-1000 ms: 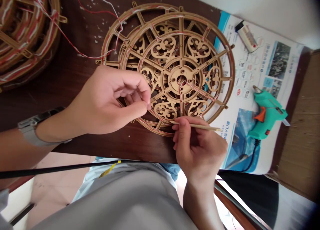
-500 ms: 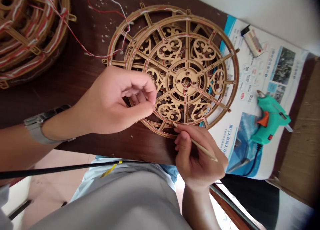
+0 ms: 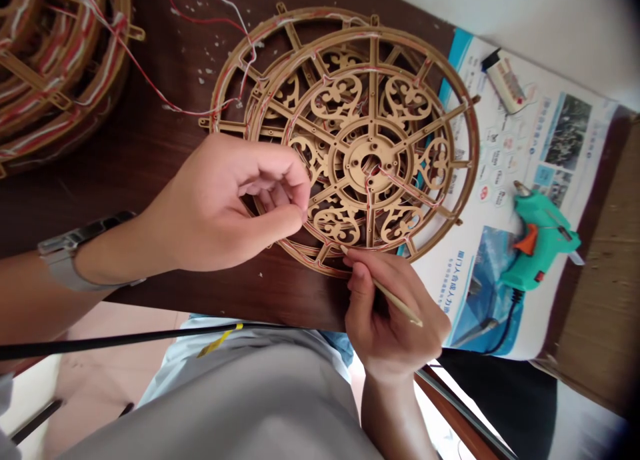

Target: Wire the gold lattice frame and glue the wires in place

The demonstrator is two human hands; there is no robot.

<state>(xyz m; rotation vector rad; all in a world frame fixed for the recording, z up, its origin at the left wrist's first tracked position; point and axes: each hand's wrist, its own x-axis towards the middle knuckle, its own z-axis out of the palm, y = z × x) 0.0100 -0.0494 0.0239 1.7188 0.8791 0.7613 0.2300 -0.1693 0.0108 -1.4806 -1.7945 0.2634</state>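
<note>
The fingertips (image 3: 301, 211) of the left hand (image 3: 225, 207) are closed together in a pinch just above the lower left of the fretwork wheel; whether they grip a fine wire or nothing at all is too small to tell. The fingers of the right hand (image 3: 395, 317) are closed around a thin wooden stick (image 3: 387, 295), held like a pencil, its pointed end at the wheel's lower edge near the red wire there.

The laser-cut wooden wheel (image 3: 373, 53) lies flat at the centre of the frame, between the two hands, with spokes, heart-shaped scrollwork and a round central hub; red and white wires (image 3: 170, 97) run along its spokes and rims and trail off toward the upper left. A second wooden ring (image 3: 260, 35) sits partly under it, offset to the upper left; a stack of wired wheels (image 3: 65, 67) lies at the upper left corner.

All of these rest on a dark brown wooden bench (image 3: 90, 190), flecked with pale scraps; to the right, a printed sheet (image 3: 565, 133) carries a teal glue gun (image 3: 540, 241) and a small white box (image 3: 506, 81). A grey band (image 3: 65, 263) circles the left wrist; a black rod (image 3: 125, 345) with a yellow tag crosses the lower frame, above the grey shirt (image 3: 225, 407).
</note>
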